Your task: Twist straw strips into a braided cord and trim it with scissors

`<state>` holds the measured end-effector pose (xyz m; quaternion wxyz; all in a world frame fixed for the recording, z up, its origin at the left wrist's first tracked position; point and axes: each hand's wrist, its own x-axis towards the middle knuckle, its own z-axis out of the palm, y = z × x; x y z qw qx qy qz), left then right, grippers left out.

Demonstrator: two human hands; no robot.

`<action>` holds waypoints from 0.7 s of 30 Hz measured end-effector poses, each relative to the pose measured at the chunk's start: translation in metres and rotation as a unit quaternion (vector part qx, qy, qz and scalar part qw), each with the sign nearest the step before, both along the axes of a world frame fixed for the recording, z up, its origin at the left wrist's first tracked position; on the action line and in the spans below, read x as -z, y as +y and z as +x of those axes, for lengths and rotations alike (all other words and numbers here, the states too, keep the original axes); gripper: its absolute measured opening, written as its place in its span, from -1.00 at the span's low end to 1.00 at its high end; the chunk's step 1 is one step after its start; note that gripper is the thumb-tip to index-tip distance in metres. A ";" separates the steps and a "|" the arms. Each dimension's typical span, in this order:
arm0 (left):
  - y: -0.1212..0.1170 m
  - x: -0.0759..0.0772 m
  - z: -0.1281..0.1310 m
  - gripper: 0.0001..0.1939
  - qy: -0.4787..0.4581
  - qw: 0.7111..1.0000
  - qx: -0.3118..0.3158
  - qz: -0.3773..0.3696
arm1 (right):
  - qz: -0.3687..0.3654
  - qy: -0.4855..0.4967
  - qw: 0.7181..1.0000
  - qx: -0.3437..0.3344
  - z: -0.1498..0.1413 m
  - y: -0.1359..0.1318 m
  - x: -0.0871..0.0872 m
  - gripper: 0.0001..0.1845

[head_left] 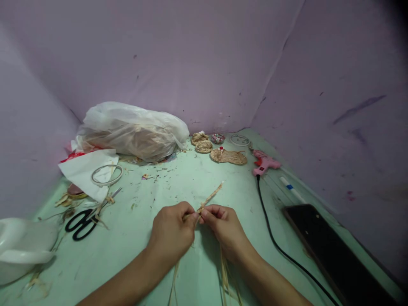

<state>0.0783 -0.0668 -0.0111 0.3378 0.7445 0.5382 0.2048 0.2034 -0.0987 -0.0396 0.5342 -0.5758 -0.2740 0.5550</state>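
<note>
Over a pale green counter (242, 191), we work a short, plaited length of tan straw-like fibre (213, 195) between two bare hands; our left hand (174, 223) has its grip pinched on the near end, thumb against forefinger; our right hand (225, 225) has its grip closed on the same spot, fingertips almost meeting the left's. The plait lies between the hands, its tip angled away from us, while loose tan strands (224, 272) trail below.

To work it well, we would judge, one pinch should hold the crossing firm while the other folds a strand snugly across; the pull should stay even, the strands flat and untangled, since dry fibre may split if tugged.

By our count: one plait; one pair of black-handled scissors (87, 216); one pink glue gun (266, 162) with one black cord (270, 238); one dark, flat, rectangular device (338, 255); two pale rings (107, 184); three tan woven pieces (228, 156), one elongated, two rounded; one translucent white plastic bag (134, 127); one white plastic container (25, 233), cropped at left; the strands are too fine to number.
</note>
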 end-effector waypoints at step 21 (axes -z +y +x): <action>0.011 -0.012 0.003 -0.81 -0.240 0.891 0.027 -0.384 | -0.009 0.101 0.990 -0.100 -0.003 -0.004 -0.013 -0.70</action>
